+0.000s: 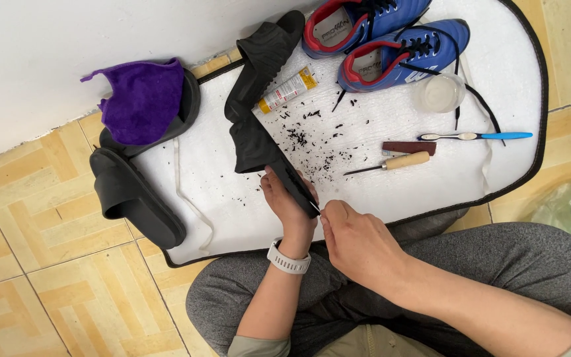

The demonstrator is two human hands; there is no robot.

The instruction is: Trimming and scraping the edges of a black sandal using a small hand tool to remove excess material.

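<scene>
Left hand [290, 203] fingers wrapped around black slipper [269, 149], apparently steadying it over the white mat [497, 165] | slipper's long axis runs from the hands up-left toward the wall, near end at the hands | right hand [358, 244] fingers pinched narrow on a thin tool, too small to identify, tip at slipper's edge | black crumbs [312, 142] beside it, likely scrapings.
</scene>
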